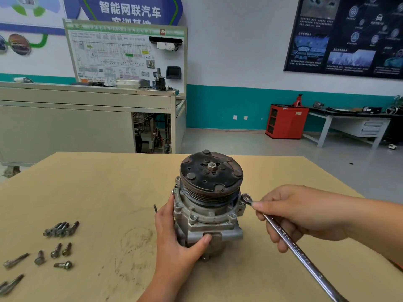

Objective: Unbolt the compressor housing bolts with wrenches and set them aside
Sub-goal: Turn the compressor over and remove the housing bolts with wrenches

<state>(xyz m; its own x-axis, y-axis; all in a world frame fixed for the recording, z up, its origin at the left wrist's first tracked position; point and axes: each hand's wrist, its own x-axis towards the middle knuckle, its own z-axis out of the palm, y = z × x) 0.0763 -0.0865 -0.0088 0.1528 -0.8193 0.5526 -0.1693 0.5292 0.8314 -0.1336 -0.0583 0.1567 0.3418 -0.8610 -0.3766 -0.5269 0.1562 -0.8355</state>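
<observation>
Your left hand (176, 240) gripped the compressor (209, 205), which stood upright on the table (109, 188), from its left side, while your right hand (292, 216) curled around the wrench (290, 238), its ring end at the compressor's right flange, and removed bolts (58, 243) lay well left of the compressor.

The grey cast-metal compressor (209, 205) with its dark round pulley plate fills the gap between the left hand (174, 243), which grips its side, and the right hand (290, 214). The long chrome ring wrench (292, 243), pinched by the right hand, slants toward the near table edge and bars the way beneath that hand. Left of the left hand the tan wooden tabletop (109, 192) lies open as far as the loose grey steel bolts (58, 229), well apart. A small dark pin (155, 208) sits just beside its knuckles.
</observation>
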